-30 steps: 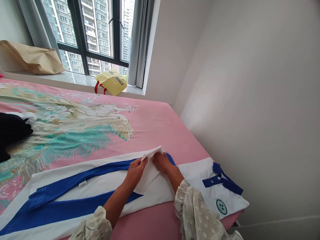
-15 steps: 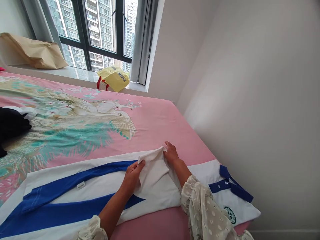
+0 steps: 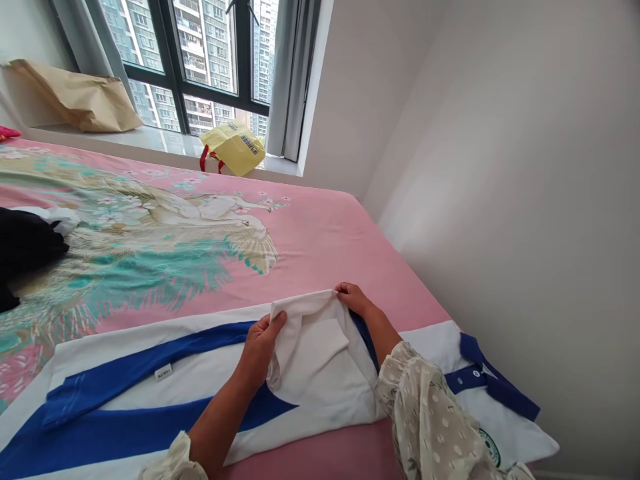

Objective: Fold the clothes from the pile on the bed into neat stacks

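A white and blue polo shirt (image 3: pixel 320 373) lies lengthwise along the near side of the bed, its navy collar at the right end and a small white label on its blue part. My left hand (image 3: pixel 263 343) pinches a white fold of it between thumb and fingers. Farther right, my right hand (image 3: pixel 354 298) grips the upper corner of the same white fold, fingertips closed on the cloth. Between both hands the fold is raised and slightly stretched. My right sleeve covers part of the shirt near the collar and the round green badge.
The bed (image 3: pixel 320 233) has a pink sheet with a bird print. A black garment (image 3: pixel 30 250) lies at the left beside something white. On the windowsill are a brown paper bag (image 3: pixel 95 103) and a yellow bag (image 3: pixel 235 148). A wall (image 3: pixel 525 233) borders the right side.
My right hand has closed on the fold, its fingers apart before. The fold is pulled wider to the right, and the collar end has shifted rightward.
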The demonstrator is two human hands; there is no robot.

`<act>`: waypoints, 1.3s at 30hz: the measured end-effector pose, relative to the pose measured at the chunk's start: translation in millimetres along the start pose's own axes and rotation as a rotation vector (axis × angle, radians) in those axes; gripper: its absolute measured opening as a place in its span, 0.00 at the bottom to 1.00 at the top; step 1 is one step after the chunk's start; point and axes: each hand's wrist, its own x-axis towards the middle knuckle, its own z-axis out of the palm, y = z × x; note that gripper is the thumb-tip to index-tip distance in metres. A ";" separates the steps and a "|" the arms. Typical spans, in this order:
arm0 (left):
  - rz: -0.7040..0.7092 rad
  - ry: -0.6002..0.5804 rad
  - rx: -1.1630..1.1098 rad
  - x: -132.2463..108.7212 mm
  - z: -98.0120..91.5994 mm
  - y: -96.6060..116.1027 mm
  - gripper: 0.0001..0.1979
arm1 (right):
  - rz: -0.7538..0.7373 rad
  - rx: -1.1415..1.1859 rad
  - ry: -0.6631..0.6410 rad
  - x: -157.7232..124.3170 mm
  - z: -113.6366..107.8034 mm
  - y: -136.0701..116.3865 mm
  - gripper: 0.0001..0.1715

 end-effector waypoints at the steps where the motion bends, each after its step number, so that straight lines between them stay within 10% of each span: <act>1: -0.001 0.015 -0.011 0.2 1.4 0.2 0.24 | 0.004 0.019 -0.005 0.0 -0.6 0.3 0.11; 13: 0.178 -0.064 0.344 -7.4 14.1 -16.7 0.23 | 0.026 0.104 0.003 1.5 -3.1 -1.6 0.12; 20: 0.535 -0.650 1.355 -43.3 8.1 -47.6 0.31 | 0.096 0.133 0.084 2.2 -4.8 7.2 0.16; 26: 0.678 -0.216 1.616 -41.7 -30.4 -49.9 0.27 | 0.080 0.089 0.041 -0.3 -5.5 5.1 0.25; 39: 0.772 -0.299 1.706 -41.8 -37.8 -36.6 0.16 | 0.064 0.041 0.047 -6.8 -0.6 2.3 0.18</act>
